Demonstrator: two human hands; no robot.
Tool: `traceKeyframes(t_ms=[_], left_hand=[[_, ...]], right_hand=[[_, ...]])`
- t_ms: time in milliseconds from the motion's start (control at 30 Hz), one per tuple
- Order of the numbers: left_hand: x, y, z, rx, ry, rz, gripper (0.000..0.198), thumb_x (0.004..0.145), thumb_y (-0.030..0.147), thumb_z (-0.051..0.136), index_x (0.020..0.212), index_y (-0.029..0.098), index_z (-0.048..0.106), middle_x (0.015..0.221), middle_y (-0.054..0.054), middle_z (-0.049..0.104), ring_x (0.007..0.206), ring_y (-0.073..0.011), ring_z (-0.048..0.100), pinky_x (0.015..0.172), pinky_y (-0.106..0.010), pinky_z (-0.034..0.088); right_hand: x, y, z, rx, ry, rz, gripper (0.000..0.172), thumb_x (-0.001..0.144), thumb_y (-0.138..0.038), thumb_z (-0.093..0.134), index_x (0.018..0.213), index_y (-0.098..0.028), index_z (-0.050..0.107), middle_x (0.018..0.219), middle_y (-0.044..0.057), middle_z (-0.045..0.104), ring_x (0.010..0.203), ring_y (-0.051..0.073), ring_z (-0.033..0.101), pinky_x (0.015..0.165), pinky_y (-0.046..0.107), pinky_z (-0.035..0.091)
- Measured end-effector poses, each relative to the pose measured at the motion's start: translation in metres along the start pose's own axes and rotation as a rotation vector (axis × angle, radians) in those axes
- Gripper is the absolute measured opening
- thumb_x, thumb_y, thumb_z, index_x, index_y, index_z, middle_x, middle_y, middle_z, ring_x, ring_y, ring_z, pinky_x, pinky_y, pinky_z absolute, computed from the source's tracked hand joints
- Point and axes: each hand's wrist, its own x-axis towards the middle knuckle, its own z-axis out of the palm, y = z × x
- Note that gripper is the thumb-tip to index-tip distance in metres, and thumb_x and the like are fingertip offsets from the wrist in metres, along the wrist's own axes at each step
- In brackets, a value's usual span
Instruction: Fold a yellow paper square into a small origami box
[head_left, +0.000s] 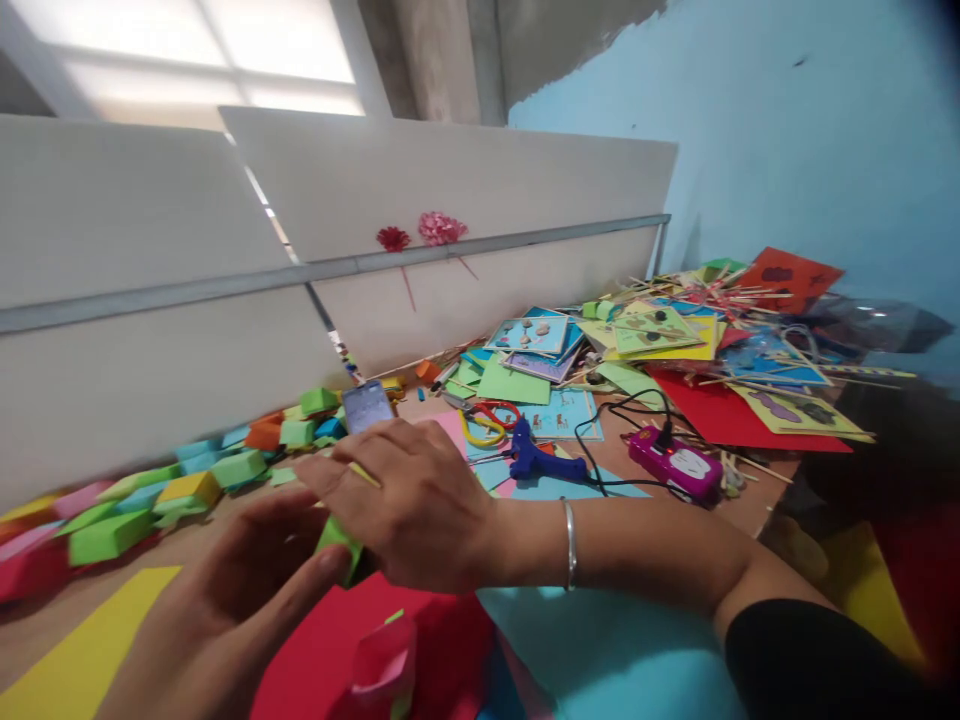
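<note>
Between my two hands is a small green piece of folded paper (339, 545), mostly hidden by my fingers. My left hand (247, 590) pinches its near side, the thumb lying along it. From above, my right hand (427, 495) closes over the far side, fingers bent; a silver bangle circles that wrist. Under the hands lies a sheet of red paper (315, 650). On it is a pink folded paper shape (384, 660) with a bit of green at its edge.
Folded paper boxes (247, 468) line the left back, near a phone (367, 405). Beyond my right wrist are a blue glue gun (544, 460), scissors (487, 425) and a purple power strip (675, 465) with a black cord. Cards and sticks (660, 335) pile up at right.
</note>
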Motion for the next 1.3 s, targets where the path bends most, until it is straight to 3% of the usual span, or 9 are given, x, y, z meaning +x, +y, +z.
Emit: traceKeyframes(t_ms=[133, 433, 600, 700, 800, 900, 967, 1133, 1300], left_hand=[[0.008, 0.006, 0.0, -0.119, -0.273, -0.115, 0.051, 0.067, 0.051, 0.084, 0.111, 0.028, 0.07, 0.114, -0.005, 0.074, 0.101, -0.028, 0.069, 0.081, -0.036, 0.061], [0.011, 0.007, -0.002, -0.276, -0.531, -0.26, 0.049, 0.063, 0.051, 0.088, 0.098, 0.021, 0.073, 0.099, -0.007, 0.074, 0.092, -0.0253, 0.069, 0.086, -0.039, 0.057], [0.02, -0.002, -0.013, -0.377, -0.355, -0.403, 0.036, 0.062, 0.032, 0.091, 0.089, 0.02, 0.07, 0.084, -0.003, 0.074, 0.08, -0.0203, 0.071, 0.077, -0.033, 0.059], [0.032, -0.002, -0.022, -0.428, -0.208, -0.45, 0.042, 0.055, 0.017, 0.09, 0.09, 0.02, 0.068, 0.084, -0.002, 0.074, 0.078, -0.0216, 0.072, 0.073, -0.034, 0.061], [0.038, 0.005, -0.026, -0.438, -0.096, -0.447, 0.057, 0.048, 0.008, 0.087, 0.1, 0.02, 0.068, 0.089, -0.001, 0.074, 0.072, -0.0192, 0.072, 0.062, -0.028, 0.061], [0.041, 0.008, -0.024, -0.417, -0.063, -0.455, 0.062, 0.053, 0.005, 0.082, 0.111, 0.019, 0.066, 0.088, -0.003, 0.075, 0.071, -0.0182, 0.072, 0.059, -0.025, 0.06], [0.044, 0.002, -0.023, -0.432, -0.082, -0.465, 0.053, 0.056, 0.002, 0.076, 0.107, 0.016, 0.067, 0.085, -0.004, 0.075, 0.071, -0.0178, 0.072, 0.065, -0.027, 0.062], [0.056, -0.027, -0.02, -0.503, -0.131, -0.508, 0.028, 0.056, -0.004, 0.067, 0.077, 0.014, 0.066, 0.071, -0.002, 0.071, 0.063, -0.0141, 0.068, 0.065, -0.027, 0.063], [0.053, -0.04, -0.007, -0.546, -0.152, -0.601, 0.023, 0.06, -0.001, 0.074, 0.075, 0.015, 0.067, 0.076, -0.004, 0.072, 0.067, -0.018, 0.07, 0.067, -0.034, 0.065]], right_hand=[[-0.002, 0.004, 0.013, 0.085, 0.006, -0.077, 0.029, 0.1, -0.023, 0.043, 0.12, -0.011, 0.061, 0.111, 0.012, 0.067, 0.1, 0.025, 0.056, 0.078, 0.037, 0.043], [-0.007, 0.005, 0.029, 0.251, -0.017, -0.138, 0.042, 0.092, -0.029, 0.057, 0.128, -0.008, 0.055, 0.116, 0.017, 0.064, 0.096, 0.027, 0.057, 0.076, 0.039, 0.046], [-0.009, 0.043, -0.012, 0.325, -0.086, -0.18, 0.06, 0.087, -0.032, 0.07, 0.138, -0.011, 0.047, 0.136, 0.02, 0.053, 0.127, 0.029, 0.047, 0.1, 0.043, 0.046], [-0.023, 0.08, -0.049, 0.221, -0.081, 0.083, 0.045, 0.091, -0.025, 0.065, 0.133, -0.014, 0.054, 0.13, 0.016, 0.058, 0.12, 0.025, 0.054, 0.1, 0.041, 0.047], [-0.044, 0.103, -0.065, 0.023, -0.308, 0.408, 0.029, 0.092, -0.026, 0.063, 0.117, -0.013, 0.064, 0.113, 0.014, 0.066, 0.098, 0.024, 0.063, 0.087, 0.037, 0.05], [-0.062, 0.106, -0.055, -0.117, -0.746, 0.503, 0.034, 0.09, -0.038, 0.067, 0.115, -0.014, 0.067, 0.113, 0.013, 0.068, 0.102, 0.026, 0.065, 0.081, 0.033, 0.048], [-0.069, 0.103, -0.042, -0.158, -0.921, 0.515, 0.037, 0.087, -0.041, 0.071, 0.112, -0.015, 0.068, 0.113, 0.014, 0.069, 0.103, 0.029, 0.066, 0.075, 0.031, 0.048], [-0.077, 0.1, -0.022, -0.175, -0.958, 0.515, 0.024, 0.086, -0.02, 0.066, 0.109, -0.012, 0.069, 0.113, 0.018, 0.07, 0.106, 0.034, 0.067, 0.075, 0.033, 0.047], [-0.087, 0.105, -0.013, -0.211, -0.966, 0.496, 0.031, 0.084, -0.003, 0.046, 0.105, -0.008, 0.069, 0.103, 0.022, 0.069, 0.1, 0.037, 0.069, 0.072, 0.037, 0.048]])
